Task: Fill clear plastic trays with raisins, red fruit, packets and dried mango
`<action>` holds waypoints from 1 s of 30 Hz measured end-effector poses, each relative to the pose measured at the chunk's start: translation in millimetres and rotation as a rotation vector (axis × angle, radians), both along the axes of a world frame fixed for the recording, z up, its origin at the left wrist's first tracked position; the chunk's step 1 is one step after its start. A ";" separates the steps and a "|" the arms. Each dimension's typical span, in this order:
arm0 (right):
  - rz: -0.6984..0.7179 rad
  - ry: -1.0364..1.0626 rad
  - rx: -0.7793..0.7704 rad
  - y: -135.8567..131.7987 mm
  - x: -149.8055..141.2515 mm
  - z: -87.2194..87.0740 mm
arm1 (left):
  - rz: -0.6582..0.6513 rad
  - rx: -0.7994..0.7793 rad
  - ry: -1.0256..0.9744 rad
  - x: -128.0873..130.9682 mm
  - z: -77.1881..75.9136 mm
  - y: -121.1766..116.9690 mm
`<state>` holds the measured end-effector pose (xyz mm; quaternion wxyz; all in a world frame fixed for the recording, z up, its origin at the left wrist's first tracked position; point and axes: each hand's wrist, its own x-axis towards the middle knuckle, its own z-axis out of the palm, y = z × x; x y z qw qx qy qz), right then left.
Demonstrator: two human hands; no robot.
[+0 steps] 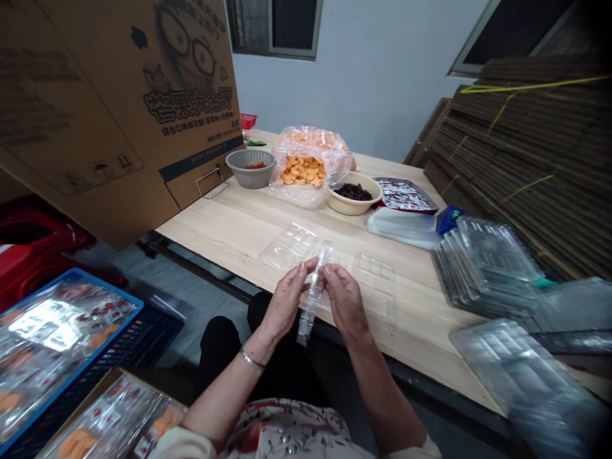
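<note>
Pale wood-grain counter (229,223) carries clear compartmented plastic trays (292,245); at its edge, left hand (285,299) and right hand (346,301), fingers clamped on narrow clear ridged plastic piece (312,302).

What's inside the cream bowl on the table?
The cream bowl holds a heap of small dark pieces. The heap covers the bowl's bottom, so whether anything else lies underneath cannot be seen.

Two hands (347,299), one grey basket (246,180), one cream bowl (351,205), two windows (294,24)
</note>
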<state>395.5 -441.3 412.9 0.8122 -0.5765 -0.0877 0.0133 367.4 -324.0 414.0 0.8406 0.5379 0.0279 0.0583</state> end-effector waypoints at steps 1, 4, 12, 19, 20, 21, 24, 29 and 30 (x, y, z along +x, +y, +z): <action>0.001 -0.001 0.045 -4.9 1.3 3.6 | 0.048 0.070 -0.019 1.9 -0.2 10.4; 0.023 0.045 0.176 -20.8 13.0 11.4 | 0.284 0.320 -0.073 12.7 -5.7 54.4; 0.161 0.140 0.308 44.7 104.1 -2.9 | 0.230 -0.100 0.153 40.6 -12.7 133.7; 0.183 0.001 -0.248 103.8 139.6 -28.5 | 0.381 0.085 0.177 93.8 -32.5 189.9; 0.176 -0.009 -0.272 101.9 135.5 -34.3 | 0.414 0.133 0.183 100.2 -39.5 199.3; 0.179 -0.034 -0.310 98.1 129.7 -40.5 | 0.442 0.181 0.189 105.2 -46.5 207.6; 0.231 -0.271 -0.548 79.4 106.5 -60.5 | 0.540 0.373 0.191 113.2 -63.6 224.3; 0.128 -0.679 -1.085 46.0 72.6 -88.2 | 0.655 0.698 0.091 112.0 -70.8 221.4; 0.108 -0.698 -1.167 42.8 68.9 -91.8 | 0.648 0.748 0.059 110.6 -71.1 216.5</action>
